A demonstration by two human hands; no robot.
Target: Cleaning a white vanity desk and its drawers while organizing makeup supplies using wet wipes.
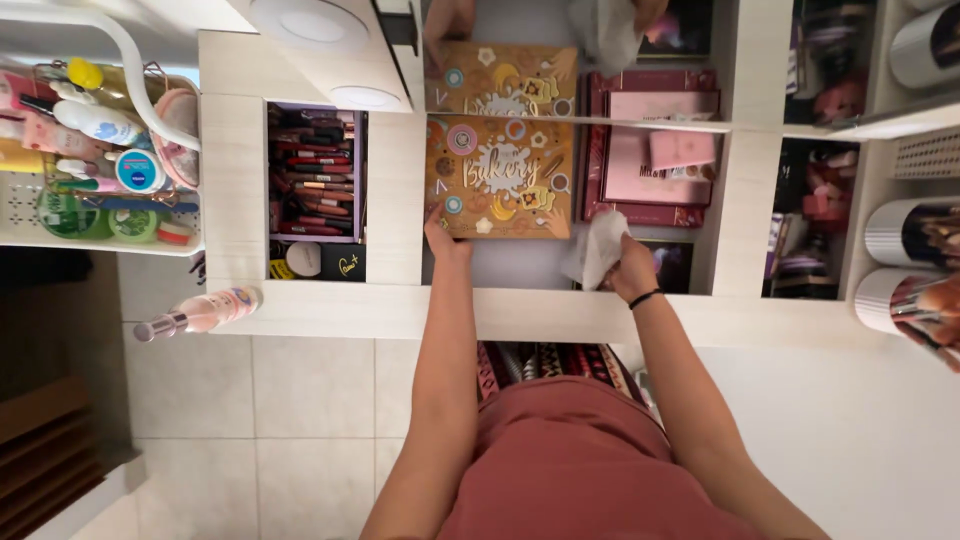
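My left hand grips the near left corner of a flat orange-brown box printed with pastries, which lies on the white vanity top against a mirror. My right hand is closed on a crumpled white wipe, held just off the box's near right corner. Above the box, the mirror shows its reflection and both hands. To the right of the box lies a stack of dark red and pink flat boxes.
A tray of lipsticks and pencils sits left of the box. A pink spray bottle lies at the counter's edge. A wire basket of tubes and jars is far left. Round brush holders stand right.
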